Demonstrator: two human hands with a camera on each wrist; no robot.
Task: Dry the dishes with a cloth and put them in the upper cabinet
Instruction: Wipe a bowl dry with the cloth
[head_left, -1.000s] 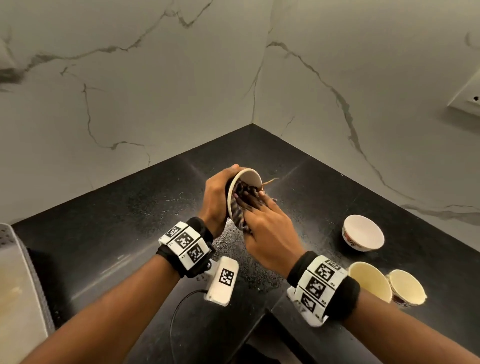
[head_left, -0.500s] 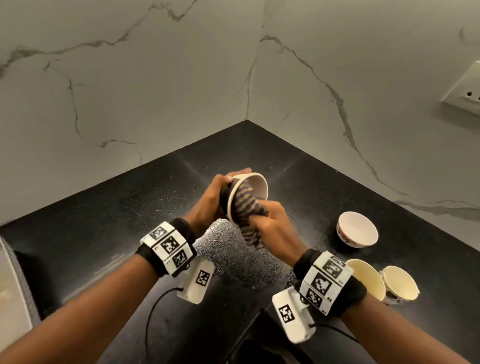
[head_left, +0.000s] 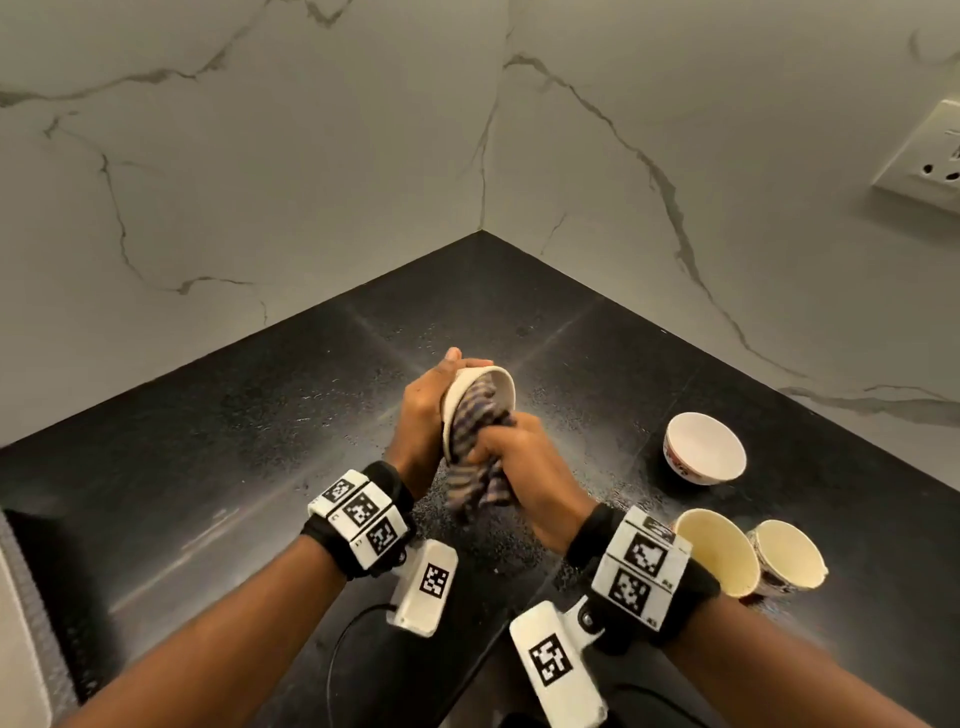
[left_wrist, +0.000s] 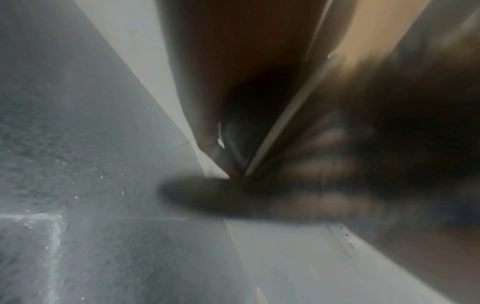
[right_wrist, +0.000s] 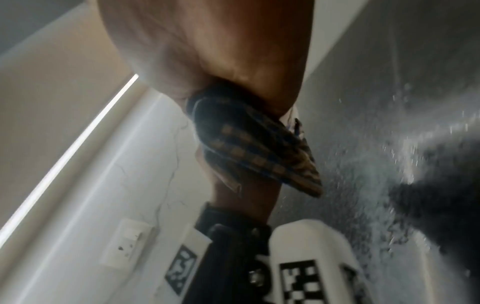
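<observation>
Nearest the camera, both forearms reach forward over the black countertop (head_left: 218, 447), each wrist wrapped in a black band carrying white marker blocks. The right hand (head_left: 524, 467) is bunched into a fist around a checked cloth (head_left: 475, 441), its fingers curled tight on the fabric; the upper part of the cloth is stuffed into a small cream bowl (head_left: 470, 387) while the loose end hangs below the fist toward the counter. In the right wrist view the same cloth (right_wrist: 249, 144) shows as a dark blue and tan check wedged under the palm. The left hand (head_left: 423, 410) holds the bowl from behind, fingers curled round its outer wall and the thumb tip showing above the rim, so the bowl is tipped on its side with its mouth turned toward the right hand, held up off the counter. The left wrist view is blurred and shows little beyond a pale rim edge. To the right, on the counter, two cream cups (head_left: 719, 551) (head_left: 787, 556) stand just beside each other, and a white bowl (head_left: 704, 449) sits upright a little farther back. Water droplets speckle the counter around them. Beyond, the marble walls (head_left: 260, 156) meet in a corner, with a socket plate (head_left: 930, 156) at far right.
</observation>
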